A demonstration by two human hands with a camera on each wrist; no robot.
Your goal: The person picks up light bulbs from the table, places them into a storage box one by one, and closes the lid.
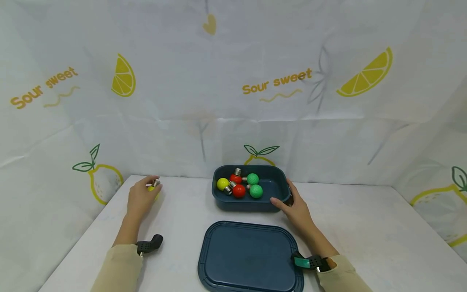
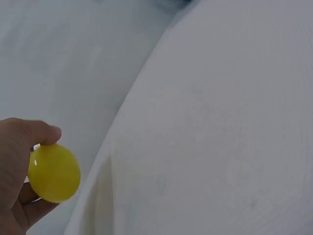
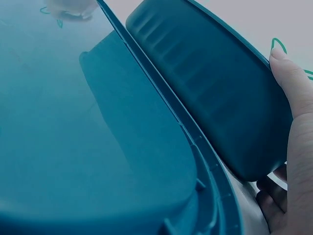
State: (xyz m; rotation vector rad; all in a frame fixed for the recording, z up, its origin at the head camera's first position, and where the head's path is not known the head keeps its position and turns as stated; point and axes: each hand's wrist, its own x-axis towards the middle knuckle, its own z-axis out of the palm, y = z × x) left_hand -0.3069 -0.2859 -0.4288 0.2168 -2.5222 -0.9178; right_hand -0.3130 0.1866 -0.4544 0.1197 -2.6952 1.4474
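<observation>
At the left back of the table, my left hand (image 1: 141, 199) pinches a yellow light bulb (image 2: 55, 174) between thumb and fingers. The bulb's metal screw base points up in the head view. My right hand (image 1: 300, 213) grips the front right corner of a dark blue box (image 1: 248, 206), thumb at the rim and fingers round the side. Inside the box, toward its left half, lie a yellow bulb (image 1: 222, 184), red bulbs (image 1: 238, 191) and green bulbs (image 1: 256, 191), all with silver screw bases.
A dark blue lid (image 1: 251, 255) lies flat in front of the box, partly below my right wrist. Behind the white table (image 1: 365, 227) hangs a white cloth (image 1: 175, 81) printed with lemons. The table's left edge runs close by my left arm.
</observation>
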